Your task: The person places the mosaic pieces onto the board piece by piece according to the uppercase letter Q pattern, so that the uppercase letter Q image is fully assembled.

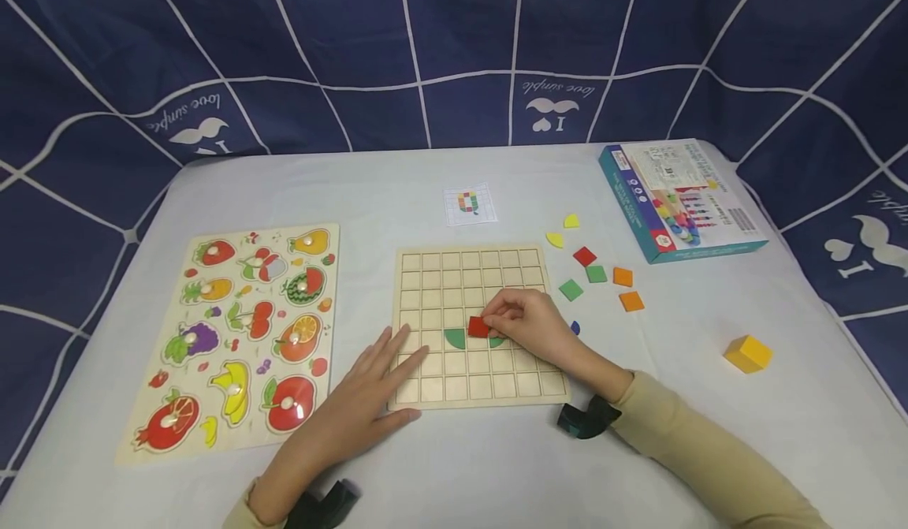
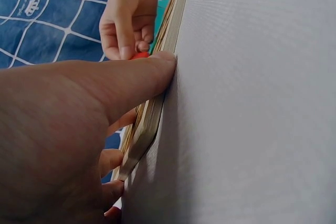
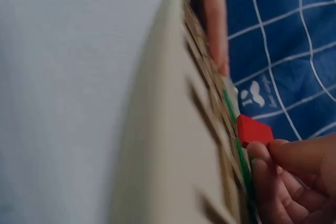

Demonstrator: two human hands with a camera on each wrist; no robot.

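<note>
A wooden grid board (image 1: 433, 387) lies in the middle of the table. My right hand (image 1: 534, 325) pinches a red square tile (image 1: 478, 327) between thumb and fingers over the board's middle; in the right wrist view the red tile (image 3: 254, 130) stands tilted at the grid. A green quarter-circle tile (image 1: 455, 339) sits in a cell just left of it, and another green piece (image 1: 496, 341) is partly hidden under my right hand. With fingers spread, my left hand (image 1: 365, 395) rests on the board's lower left edge, its thumb (image 2: 152, 72) against the front edge.
Loose tiles lie right of the board: yellow (image 1: 571, 221), red (image 1: 585, 256), green (image 1: 571, 290), orange (image 1: 631, 301) and blue (image 1: 575, 328). A pattern card (image 1: 482, 215) lies behind it. Left is a fruit puzzle (image 1: 326, 277); right are a box (image 1: 681, 198) and a yellow block (image 1: 748, 354).
</note>
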